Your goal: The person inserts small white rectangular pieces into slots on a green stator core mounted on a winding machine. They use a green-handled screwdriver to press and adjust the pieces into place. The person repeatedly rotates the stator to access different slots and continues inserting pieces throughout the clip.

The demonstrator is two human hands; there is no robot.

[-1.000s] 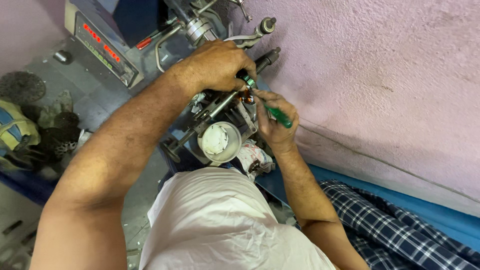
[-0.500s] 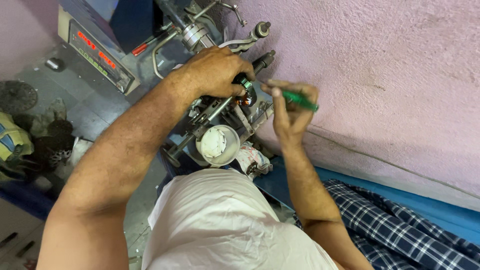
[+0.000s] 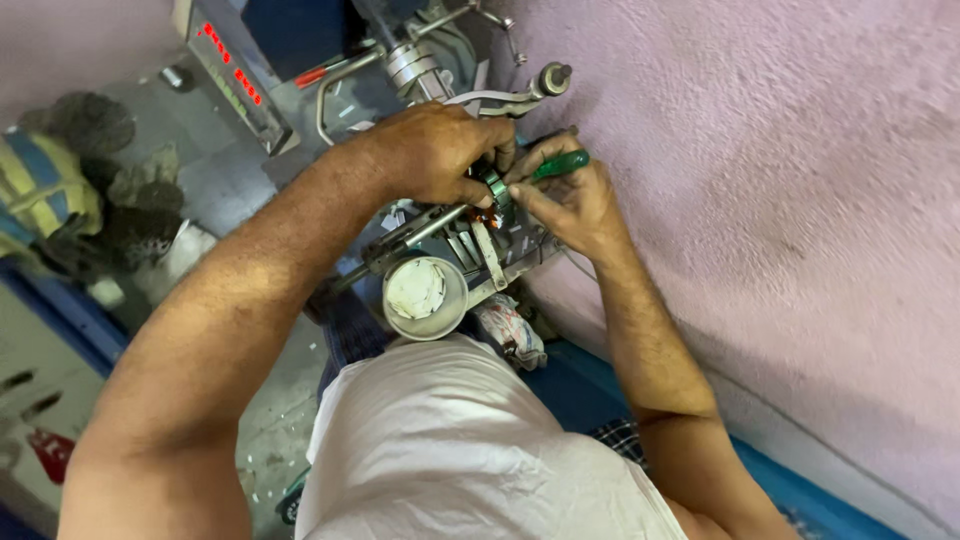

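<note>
My left hand [image 3: 432,152] is closed over a small round metal part with copper-coloured windings [image 3: 490,200], mounted on a metal machine [image 3: 440,60]. My right hand [image 3: 570,200] grips a green-handled screwdriver [image 3: 558,165]; its tip is hidden between my fingers, right at the part. Both hands touch each other over the part. A curved metal lever with a knob [image 3: 520,92] sticks out just above my hands.
A white cup [image 3: 425,297] stands below the hands, beside metal rods [image 3: 420,232]. A panel with red lit digits [image 3: 235,85] sits at upper left. A pink wall [image 3: 780,200] fills the right. Rags and a striped cloth [image 3: 50,190] lie at left. My white shirt [image 3: 450,440] fills the bottom.
My right hand has swung the screwdriver in from the right and now presses close against my left hand over the part. The left hand has stayed on the part.
</note>
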